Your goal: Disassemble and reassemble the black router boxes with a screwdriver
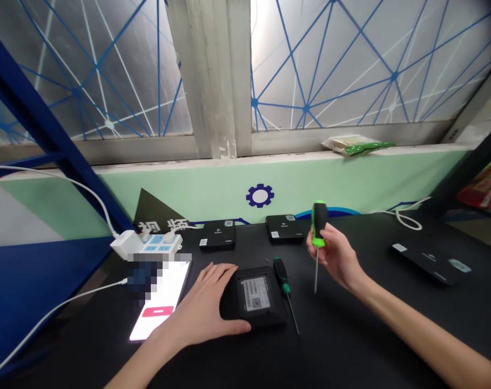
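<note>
My left hand [210, 308] grips the left side of a flat black set-top box [275, 310], thumb along its near edge and fingers over its far edge. The box lies underside up, a white printed label [256, 293] showing in its middle. Raised to the right of it, my right hand [335, 254] is closed around a black and bright-green screwdriver [319, 224], its shaft pointing down with the tip apart from the box. A second screwdriver [283, 283], with a black and dark-green handle, lies along the box's right side. One small screw [267, 260] appears to lie beyond the box.
Two similar black boxes [217, 235] [284, 229] sit by the wall, and another black box [430, 263] is at the right. Left of my hand lie a lit phone [164, 300] and a white power strip [160, 246] with cables. A packet [356, 145] rests on the sill.
</note>
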The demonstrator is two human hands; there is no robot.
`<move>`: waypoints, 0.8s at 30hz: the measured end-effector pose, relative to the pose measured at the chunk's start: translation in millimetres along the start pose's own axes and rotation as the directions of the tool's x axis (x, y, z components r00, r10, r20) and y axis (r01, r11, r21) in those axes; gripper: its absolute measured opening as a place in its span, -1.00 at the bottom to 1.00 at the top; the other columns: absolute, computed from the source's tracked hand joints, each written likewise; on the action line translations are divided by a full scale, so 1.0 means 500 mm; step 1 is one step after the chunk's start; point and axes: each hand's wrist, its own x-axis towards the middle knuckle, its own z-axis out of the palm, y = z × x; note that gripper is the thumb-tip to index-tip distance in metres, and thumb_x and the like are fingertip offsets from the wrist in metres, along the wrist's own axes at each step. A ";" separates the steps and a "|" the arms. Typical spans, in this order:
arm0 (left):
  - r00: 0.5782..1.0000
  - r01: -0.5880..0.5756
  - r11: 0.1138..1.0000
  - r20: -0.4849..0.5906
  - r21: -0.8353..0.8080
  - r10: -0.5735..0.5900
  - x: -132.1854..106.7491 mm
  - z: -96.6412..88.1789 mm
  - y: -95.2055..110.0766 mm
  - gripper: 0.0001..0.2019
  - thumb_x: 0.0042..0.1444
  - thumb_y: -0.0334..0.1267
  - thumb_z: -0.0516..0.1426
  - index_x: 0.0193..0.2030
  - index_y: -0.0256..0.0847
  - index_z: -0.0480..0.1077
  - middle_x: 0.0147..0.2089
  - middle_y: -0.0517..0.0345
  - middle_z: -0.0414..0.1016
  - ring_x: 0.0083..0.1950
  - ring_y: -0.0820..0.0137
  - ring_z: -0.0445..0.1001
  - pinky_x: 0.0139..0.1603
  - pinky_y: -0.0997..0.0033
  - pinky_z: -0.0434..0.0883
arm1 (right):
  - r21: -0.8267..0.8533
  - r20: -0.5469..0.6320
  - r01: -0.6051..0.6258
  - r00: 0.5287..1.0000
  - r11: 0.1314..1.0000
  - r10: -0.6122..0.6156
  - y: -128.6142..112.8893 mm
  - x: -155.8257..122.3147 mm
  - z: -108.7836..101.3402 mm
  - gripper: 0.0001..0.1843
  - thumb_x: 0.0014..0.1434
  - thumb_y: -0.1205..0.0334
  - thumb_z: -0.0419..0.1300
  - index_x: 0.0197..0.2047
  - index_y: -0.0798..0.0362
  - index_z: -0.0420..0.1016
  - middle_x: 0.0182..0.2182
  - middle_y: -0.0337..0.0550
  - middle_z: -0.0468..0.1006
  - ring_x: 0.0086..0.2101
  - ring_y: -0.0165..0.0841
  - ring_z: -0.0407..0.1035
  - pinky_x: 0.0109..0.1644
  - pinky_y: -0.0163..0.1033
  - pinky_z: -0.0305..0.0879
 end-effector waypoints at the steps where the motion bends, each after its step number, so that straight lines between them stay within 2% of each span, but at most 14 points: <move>1: 1.000 0.019 1.000 0.020 -0.002 -0.019 -0.001 -0.001 0.000 0.03 -0.07 0.39 0.21 0.48 -0.03 0.02 0.48 -0.02 0.04 0.48 -0.23 -0.11 0.33 -0.23 0.16 | 0.026 -0.034 0.036 0.999 0.999 -0.035 -0.003 -0.002 0.000 -0.85 0.19 0.11 0.17 -0.24 -0.01 0.34 -0.51 -0.25 0.46 -0.65 -0.46 0.11 -0.61 -0.34 -0.02; 4: 0.996 0.037 0.999 0.078 0.002 -0.038 -0.003 -0.004 0.001 0.04 0.02 0.36 0.18 0.52 -0.01 -0.13 0.53 0.02 -0.08 0.50 -0.20 -0.21 0.35 -0.26 0.12 | 0.069 -0.130 0.119 0.985 0.990 -0.110 -0.007 0.000 -0.001 -0.84 0.12 0.19 0.25 -0.23 -0.04 0.36 -0.44 -0.22 0.49 -0.55 -0.39 0.26 -0.52 -0.30 0.18; 7: 0.997 0.017 1.000 0.077 0.006 -0.018 -0.003 -0.003 0.001 0.04 0.03 0.35 0.18 0.52 0.01 -0.18 0.53 0.00 -0.10 0.51 -0.19 -0.20 0.36 -0.27 0.10 | 0.033 -0.166 0.139 0.977 0.990 -0.131 0.001 0.006 -0.001 -0.86 0.15 0.16 0.28 -0.31 -0.02 0.40 -0.37 -0.17 0.52 -0.44 -0.34 0.37 -0.39 -0.25 0.31; 10: 0.998 0.011 1.000 0.055 0.010 -0.012 0.000 0.000 0.000 0.05 0.00 0.35 0.20 0.52 0.01 -0.14 0.53 0.00 -0.07 0.50 -0.18 -0.19 0.36 -0.26 0.11 | -0.009 -0.132 0.093 0.987 0.996 -0.093 0.017 0.010 0.001 -0.81 0.18 0.09 0.29 -0.34 0.01 0.45 -0.34 -0.14 0.54 -0.36 -0.31 0.42 -0.30 -0.22 0.37; 17: 0.999 0.026 1.000 0.043 -0.015 -0.025 0.006 0.003 -0.002 0.09 -0.07 0.35 0.24 0.51 0.00 -0.11 0.52 -0.04 -0.05 0.49 -0.21 -0.15 0.34 -0.26 0.14 | -0.060 0.019 -0.005 1.000 0.998 0.006 0.036 -0.003 0.016 -0.73 0.20 -0.01 0.31 -0.28 0.04 0.52 -0.25 -0.09 0.58 -0.25 -0.25 0.45 -0.11 -0.14 0.39; 24: 0.997 0.051 0.998 0.055 -0.026 -0.049 0.010 0.000 -0.002 0.06 -0.11 0.32 0.28 0.47 -0.05 0.02 0.51 -0.03 -0.02 0.50 -0.18 -0.16 0.37 -0.24 0.11 | -0.065 0.013 -0.008 1.000 0.998 0.009 0.037 -0.001 0.011 -0.75 0.21 0.03 0.31 -0.28 0.06 0.54 -0.30 -0.11 0.59 -0.29 -0.28 0.45 -0.11 -0.14 0.38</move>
